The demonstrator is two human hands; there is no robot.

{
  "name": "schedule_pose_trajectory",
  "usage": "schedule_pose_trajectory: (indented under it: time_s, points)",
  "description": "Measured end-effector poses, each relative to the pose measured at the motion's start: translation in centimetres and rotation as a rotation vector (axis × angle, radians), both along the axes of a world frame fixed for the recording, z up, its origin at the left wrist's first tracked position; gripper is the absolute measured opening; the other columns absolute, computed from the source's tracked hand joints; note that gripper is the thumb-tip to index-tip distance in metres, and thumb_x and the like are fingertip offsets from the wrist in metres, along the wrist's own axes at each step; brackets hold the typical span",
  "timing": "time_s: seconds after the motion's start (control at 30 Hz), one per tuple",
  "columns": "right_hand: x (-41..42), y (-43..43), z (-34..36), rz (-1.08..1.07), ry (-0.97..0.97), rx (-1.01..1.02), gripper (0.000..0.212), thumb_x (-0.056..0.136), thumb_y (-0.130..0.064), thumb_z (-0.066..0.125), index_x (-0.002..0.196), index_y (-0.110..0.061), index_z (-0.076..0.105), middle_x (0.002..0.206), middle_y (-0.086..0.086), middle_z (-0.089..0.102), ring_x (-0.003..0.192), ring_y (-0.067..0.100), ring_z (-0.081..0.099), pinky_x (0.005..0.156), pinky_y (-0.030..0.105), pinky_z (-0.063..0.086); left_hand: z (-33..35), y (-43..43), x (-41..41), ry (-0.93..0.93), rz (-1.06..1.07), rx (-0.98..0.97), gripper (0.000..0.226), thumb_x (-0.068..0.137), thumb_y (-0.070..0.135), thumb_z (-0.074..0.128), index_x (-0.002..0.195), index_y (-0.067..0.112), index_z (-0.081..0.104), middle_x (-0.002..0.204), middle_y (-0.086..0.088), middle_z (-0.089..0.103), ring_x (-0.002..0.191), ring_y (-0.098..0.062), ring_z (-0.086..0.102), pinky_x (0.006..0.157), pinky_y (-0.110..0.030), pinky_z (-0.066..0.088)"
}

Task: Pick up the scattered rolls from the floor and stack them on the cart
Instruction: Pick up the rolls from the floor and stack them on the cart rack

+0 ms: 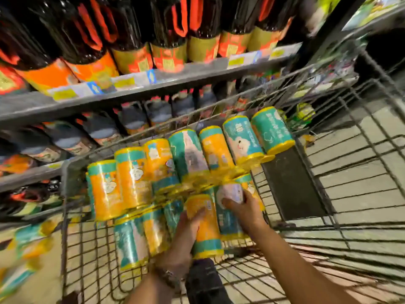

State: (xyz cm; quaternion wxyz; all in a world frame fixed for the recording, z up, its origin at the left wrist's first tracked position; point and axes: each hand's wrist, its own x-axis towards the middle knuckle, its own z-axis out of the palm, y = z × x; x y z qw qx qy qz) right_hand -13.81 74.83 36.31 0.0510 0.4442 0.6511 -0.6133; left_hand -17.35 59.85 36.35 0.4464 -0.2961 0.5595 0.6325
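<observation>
Left hand (185, 244) curls closed around an orange roll (206, 227); right hand (246, 212) grips a teal roll (228, 218) just beside it — fingertips pressed on its upper face — both among stacked rolls in the cart (328, 189).

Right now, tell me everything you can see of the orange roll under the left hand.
The orange roll is a cylinder in glossy printed wrap, orange along its body with a teal band and yellow rim at the near end. It lies on its side on the wire cart, in the nearer row of rolls, long axis pointing away from the camera. The left hand clasps its left side; a teal roll, held by the right hand, lies against its right side.
</observation>
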Motion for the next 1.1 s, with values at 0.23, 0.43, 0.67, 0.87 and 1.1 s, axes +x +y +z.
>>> schedule_pose_trajectory:
  time_s: [0.23, 0.43, 0.67, 0.87, 1.1]
  points:
    - [-1.5, 1.8, -7.5, 0.19, -0.139, 0.401, 0.07, 0.055, -0.041, 0.079, 0.113, -0.012, 0.053, 0.105, 0.013, 0.066, 0.095, 0.029, 0.062, 0.076, 0.037, 0.049, -9.5, 4.8, -1.0, 0.183, -0.031, -0.237, 0.031, 0.065, 0.016, 0.081, 0.074, 0.025, 0.053, 0.075, 0.004, 0.068, 0.082, -0.019, 0.061, 0.067, -0.026, 0.055]
    - [-1.3, 1.4, -10.1, 0.209, -0.101, 0.516, 0.068, 0.076, -0.027, 0.072, 0.131, 0.0, 0.043, 0.129, 0.023, 0.046, 0.122, 0.034, 0.043, 0.101, 0.038, 0.032, -11.1, 5.5, 0.0, 0.42, 0.024, -0.32, 0.04, 0.063, 0.009, 0.08, 0.079, 0.029, 0.049, 0.078, 0.011, 0.054, 0.066, 0.007, 0.057, 0.071, -0.023, 0.049]
    - [-0.9, 1.6, -9.2, 0.155, 0.015, 0.538, 0.049, 0.074, -0.005, 0.068, 0.12, 0.001, 0.053, 0.12, 0.021, 0.054, 0.111, 0.026, 0.05, 0.092, 0.023, 0.038, -10.7, 4.2, -0.5, 0.461, 0.039, -0.377, 0.041, 0.073, -0.004, 0.069, 0.111, 0.007, 0.059, 0.095, 0.001, 0.061, 0.093, -0.02, 0.061, 0.073, -0.022, 0.054]
    - [-1.2, 0.8, -5.9, 0.173, 0.153, 0.548, 0.038, 0.08, -0.005, 0.066, 0.117, -0.006, 0.057, 0.11, 0.011, 0.061, 0.1, 0.022, 0.058, 0.092, 0.04, 0.05, -5.1, 2.8, -2.2, 0.29, 0.236, -0.218, 0.034, 0.075, -0.011, 0.064, 0.105, 0.005, 0.06, 0.09, -0.006, 0.057, 0.065, -0.008, 0.055, 0.038, -0.005, 0.039]
    - [-1.5, -7.7, 1.3, 0.368, 0.341, 0.314, 0.041, 0.079, 0.0, 0.068, 0.098, -0.034, 0.056, 0.095, -0.009, 0.064, 0.077, -0.011, 0.06, 0.069, 0.006, 0.049, 2.2, -8.3, -0.5, 0.479, 0.313, -0.109, 0.04, 0.062, -0.008, 0.072, 0.082, 0.022, 0.056, 0.077, 0.007, 0.057, 0.06, 0.007, 0.057, 0.049, -0.005, 0.043]
